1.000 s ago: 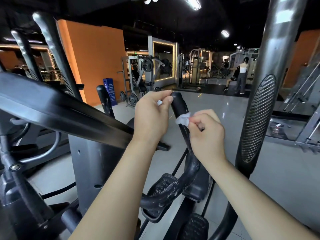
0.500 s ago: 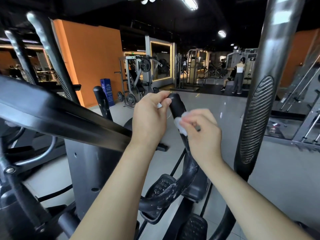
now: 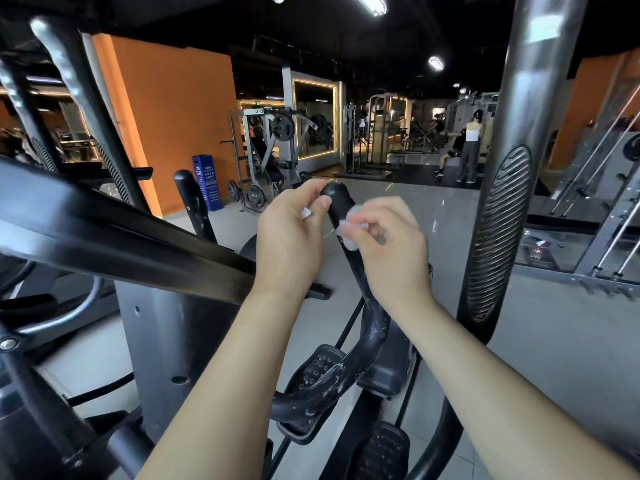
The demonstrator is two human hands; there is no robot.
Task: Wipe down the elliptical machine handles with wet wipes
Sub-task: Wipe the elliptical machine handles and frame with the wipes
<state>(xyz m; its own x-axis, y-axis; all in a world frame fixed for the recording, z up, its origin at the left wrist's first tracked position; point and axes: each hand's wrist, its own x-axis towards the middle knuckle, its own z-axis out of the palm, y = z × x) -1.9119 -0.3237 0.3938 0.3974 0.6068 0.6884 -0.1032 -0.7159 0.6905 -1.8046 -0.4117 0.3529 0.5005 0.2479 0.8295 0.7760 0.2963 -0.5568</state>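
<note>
Up the handle (image 3: 337,202) goes the right hand (image 3: 391,251): against the frame half a second ago, the wipe (image 3: 348,232) now sits nearer the rounded black tip, and the hand is smeared with motion blur. The left hand (image 3: 289,237) has hardly shifted.

At the centre of the frame, the right hand's fingers (image 3: 372,233) are curled around the bunched white wipe and press it against the right side of the handle, just below the tip. The blur hides how tightly they close. Holding the wipe wadded this way probably lets it rub the curved grip firmly.

The left hand's fingers (image 3: 320,202) are bent, with thumb and forefinger pinching a small white scrap (image 3: 306,213). They lie just beside the tip, seemingly touching it, likely to steady the handle against the rubbing.

Lower in the frame the same handle bends down and left, flecked with white. My judgement is that the upper grip is being wiped now, while that lower stretch may need another pass.
</note>
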